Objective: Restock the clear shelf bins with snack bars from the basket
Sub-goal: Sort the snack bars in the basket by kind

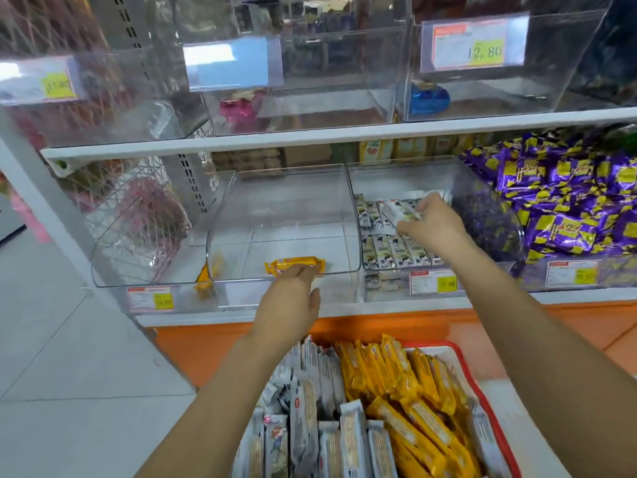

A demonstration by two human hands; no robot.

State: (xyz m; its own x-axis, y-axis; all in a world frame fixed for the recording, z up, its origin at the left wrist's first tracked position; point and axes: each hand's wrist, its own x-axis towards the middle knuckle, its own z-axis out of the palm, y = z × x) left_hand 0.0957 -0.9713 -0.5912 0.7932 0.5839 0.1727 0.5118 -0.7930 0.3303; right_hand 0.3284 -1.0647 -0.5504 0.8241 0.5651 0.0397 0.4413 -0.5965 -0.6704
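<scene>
- Left hand [293, 298] pinches an orange-wrapped snack bar [293, 264], lying left-to-right at the clear plastic bin's [282, 208] front.
- Right hand [431, 222] grips a white-wrapped bar [400, 210], maybe two, slanted over the next bin [386, 288].
- Yellow price tag [486, 51] reads "12,80".

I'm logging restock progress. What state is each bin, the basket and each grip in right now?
middle bin: almost empty, orange bar at its front lip.
right bin: partly filled with white bars in rows.
purple-candy bin: heaped full.
basket: packed with snack bars.
left grip: holds the orange bar.
right grip: holds a white bar over the right bin.
</scene>
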